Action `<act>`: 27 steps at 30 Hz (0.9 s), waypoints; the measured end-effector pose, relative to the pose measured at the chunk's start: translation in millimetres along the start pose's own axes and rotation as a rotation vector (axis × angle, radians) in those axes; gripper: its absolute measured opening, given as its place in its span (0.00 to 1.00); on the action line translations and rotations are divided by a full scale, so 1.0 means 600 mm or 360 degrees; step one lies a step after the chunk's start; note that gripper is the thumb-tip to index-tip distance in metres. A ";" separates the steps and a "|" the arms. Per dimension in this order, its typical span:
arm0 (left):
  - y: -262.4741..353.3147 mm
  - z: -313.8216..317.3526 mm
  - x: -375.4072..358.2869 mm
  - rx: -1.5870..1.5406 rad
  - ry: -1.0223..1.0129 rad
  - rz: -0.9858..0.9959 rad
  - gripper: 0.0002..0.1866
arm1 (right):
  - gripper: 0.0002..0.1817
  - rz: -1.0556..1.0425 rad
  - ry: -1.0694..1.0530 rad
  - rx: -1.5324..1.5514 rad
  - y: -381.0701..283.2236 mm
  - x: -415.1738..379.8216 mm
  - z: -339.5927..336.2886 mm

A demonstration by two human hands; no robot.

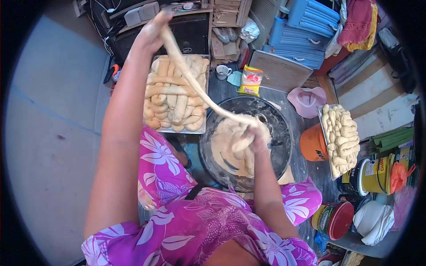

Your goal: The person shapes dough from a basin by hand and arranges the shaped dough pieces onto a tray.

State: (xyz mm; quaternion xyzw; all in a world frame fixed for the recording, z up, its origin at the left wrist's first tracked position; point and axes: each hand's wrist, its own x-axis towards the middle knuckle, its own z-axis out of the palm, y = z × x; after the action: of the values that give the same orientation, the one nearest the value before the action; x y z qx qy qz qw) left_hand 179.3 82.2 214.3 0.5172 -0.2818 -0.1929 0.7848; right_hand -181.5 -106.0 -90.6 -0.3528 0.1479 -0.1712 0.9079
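My left hand is raised at the upper left, closed around one end of a long, pale dough rope. The rope slants down to my right hand, whose fingers are wrapped around its lower part, slightly blurred. Below my right hand, more dough lies on a bed of light crumbs inside a round black basin. Left of the basin, a metal tray is piled with crumb-coated dough ropes, some laid crosswise.
A second tray of plain dough ropes leans over an orange bucket at the right. A yellow packet, a cup and a pink cap lie beyond the basin. Several paint buckets crowd the lower right.
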 end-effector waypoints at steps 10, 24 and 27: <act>-0.261 -0.332 -0.090 0.0920 0.0918 -0.0325 0.27 | 0.24 -0.0377 -0.0562 0.0040 -0.218 0.121 0.273; -0.192 -0.259 -0.093 0.0525 0.0142 -0.0512 0.21 | 0.34 -0.0322 -0.0619 -0.1955 -0.015 0.337 0.505; -0.210 -0.285 -0.074 0.1283 0.0391 -0.0126 0.23 | 0.29 -0.0664 -0.0399 -0.2412 0.028 0.358 0.445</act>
State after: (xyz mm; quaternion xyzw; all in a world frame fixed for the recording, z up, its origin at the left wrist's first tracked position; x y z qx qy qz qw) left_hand 253.5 179.8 35.4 0.8124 -0.2188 -0.0343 0.5394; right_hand 118.5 -26.0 55.0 -0.9114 0.0518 -0.1495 0.3799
